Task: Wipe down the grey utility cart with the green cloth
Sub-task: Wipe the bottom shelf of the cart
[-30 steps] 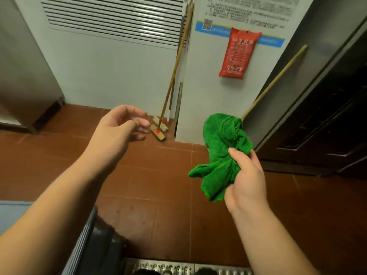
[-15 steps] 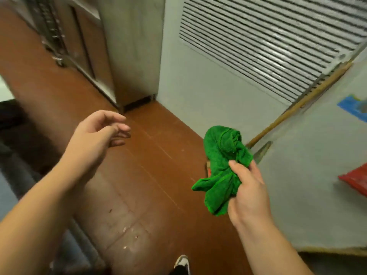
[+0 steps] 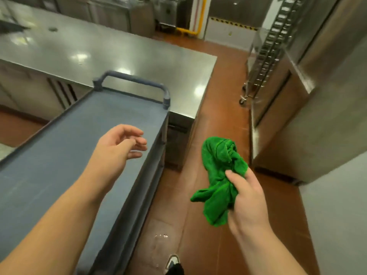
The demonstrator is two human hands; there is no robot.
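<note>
The grey utility cart [image 3: 65,139] stretches away on the left, its flat top bare and a looped handle [image 3: 137,80] at the far end. My left hand [image 3: 117,147] hovers over the cart's right side, fingers loosely apart and holding nothing. A bunched green cloth [image 3: 218,175] hangs over the brown floor to the right of the cart, pinched in my right hand [image 3: 246,203].
A long steel counter [image 3: 103,48] runs behind the cart, touching its far end. A wheeled tray rack [image 3: 266,52] and steel cabinets [image 3: 317,96] line the right side. A brown tiled aisle [image 3: 218,108] lies between. My shoe [image 3: 172,262] shows at the bottom.
The view has swung left from the wall and brooms to the kitchen aisle, bringing the cart under my left hand. Both hands keep their pose, the cloth still held.
</note>
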